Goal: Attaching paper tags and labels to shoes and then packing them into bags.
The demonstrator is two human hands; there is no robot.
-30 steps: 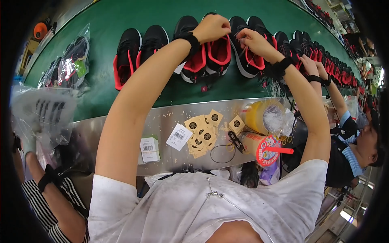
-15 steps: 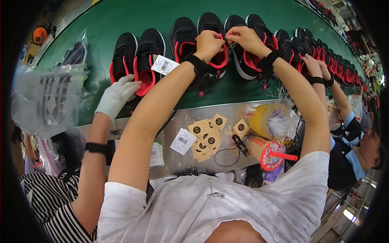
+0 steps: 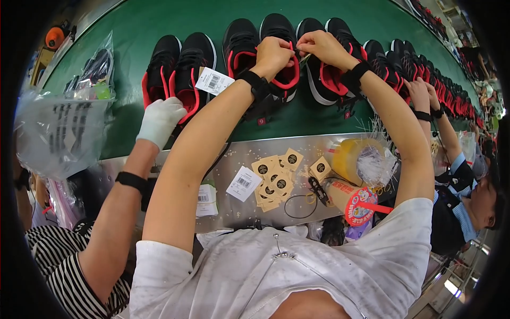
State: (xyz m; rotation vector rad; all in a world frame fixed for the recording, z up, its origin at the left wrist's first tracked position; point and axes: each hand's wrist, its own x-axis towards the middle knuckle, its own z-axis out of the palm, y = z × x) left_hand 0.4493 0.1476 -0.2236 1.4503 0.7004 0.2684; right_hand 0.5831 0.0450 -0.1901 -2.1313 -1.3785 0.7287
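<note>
My left hand (image 3: 274,55) is closed in a pinch above a black sneaker with a red lining (image 3: 287,77). Fingertips of my right hand (image 3: 323,48) pinch close beside it, over the neighbouring black sneaker (image 3: 325,76). A thin pale edge or strand shows between the two hands; what they hold is too small to name. Left of my hands is another sneaker (image 3: 240,42). A pair further left carries a white tag (image 3: 214,82), and a co-worker's white-gloved hand (image 3: 161,121) reaches into that pair's right sneaker.
On the metal ledge (image 3: 255,223) lie kraft-paper tags (image 3: 274,183), white label cards (image 3: 244,184), small black snips (image 3: 317,190), a tape roll (image 3: 348,159) with clear strands, and a drink cup (image 3: 353,204). Clear plastic bags (image 3: 58,138) sit left. Another co-worker's hands (image 3: 419,95) work right.
The co-worker's gloved hand has moved up and right, further onto the sneaker. That pair with the tag has shifted slightly away from me. My hands stay almost in place, still pinched together.
</note>
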